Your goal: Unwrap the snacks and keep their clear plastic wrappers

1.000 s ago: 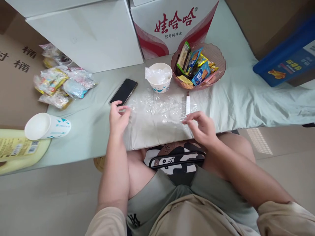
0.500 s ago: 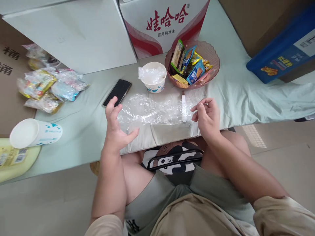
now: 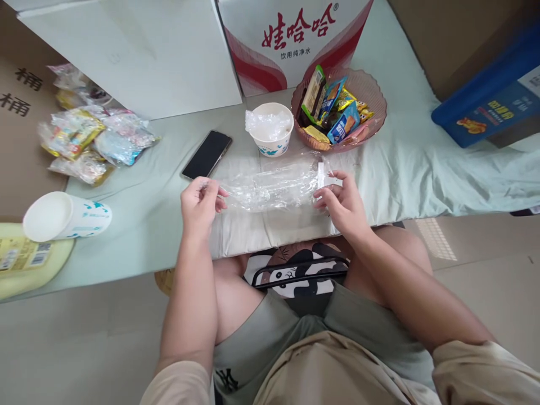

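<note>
A crumpled clear plastic bag (image 3: 270,188) stretches sideways between my two hands at the front of the cloth-covered surface. My left hand (image 3: 201,198) is closed in a pinch on its left end. At the right end, the fingers of my right hand (image 3: 341,201) are curled on the plastic. Beside those fingers is a slim white-handled tool (image 3: 320,174); its lower part is hidden by the hand and plastic. Just behind the bag stands a paper cup (image 3: 274,147) with crumpled clear plastic inside. A black phone (image 3: 207,154) lies beyond my left hand.
A pink glass bowl (image 3: 379,121) of packaged snacks stands behind my right hand. White boxes (image 3: 139,62) line the back. Wrapped packets (image 3: 84,140), a tipped paper cup (image 3: 86,216) and a yellow jug (image 3: 54,261) are at left. A blue container (image 3: 459,115) is at right.
My left hand has gone from open to pinching the bag's left end. My right hand has moved slightly left onto its right end. The plastic looks drawn out straighter.
</note>
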`<state>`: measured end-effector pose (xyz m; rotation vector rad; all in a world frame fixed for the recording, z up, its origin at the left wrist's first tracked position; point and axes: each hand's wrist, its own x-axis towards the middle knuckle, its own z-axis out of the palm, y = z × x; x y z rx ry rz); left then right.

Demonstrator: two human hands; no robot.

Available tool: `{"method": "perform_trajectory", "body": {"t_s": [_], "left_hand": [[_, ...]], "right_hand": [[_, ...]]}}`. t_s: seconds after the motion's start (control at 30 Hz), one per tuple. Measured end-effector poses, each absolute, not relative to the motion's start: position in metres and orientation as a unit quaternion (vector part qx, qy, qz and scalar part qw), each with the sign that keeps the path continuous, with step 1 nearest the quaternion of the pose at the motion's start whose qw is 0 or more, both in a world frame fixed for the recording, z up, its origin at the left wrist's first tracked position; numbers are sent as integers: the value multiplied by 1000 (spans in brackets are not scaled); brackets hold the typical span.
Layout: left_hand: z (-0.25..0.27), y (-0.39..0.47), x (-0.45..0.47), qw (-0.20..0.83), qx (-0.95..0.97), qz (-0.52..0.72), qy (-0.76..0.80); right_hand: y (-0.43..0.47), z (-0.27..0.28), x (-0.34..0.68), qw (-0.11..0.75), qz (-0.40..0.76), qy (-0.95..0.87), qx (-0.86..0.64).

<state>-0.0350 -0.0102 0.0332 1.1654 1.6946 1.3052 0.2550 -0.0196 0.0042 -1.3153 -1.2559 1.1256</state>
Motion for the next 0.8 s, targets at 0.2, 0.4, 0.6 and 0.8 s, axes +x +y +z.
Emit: {"method": "perform_trajectory", "body": {"t_s": [0.2, 0.4, 0.6, 0.8], "left_hand": [[25, -5, -38, 358, 436, 430, 704], [16, -4, -46, 320, 482, 349, 737], [21, -5, -43, 314, 483, 296, 762], [23, -6, -46, 344, 459, 331, 749]], "right_hand": [[-17, 3, 255, 410, 443, -536, -591], [-15, 1, 260, 367, 365, -599, -610], [-16, 10, 259, 270, 308, -624, -666], [-15, 11, 260, 224, 270, -637, -686]]}}
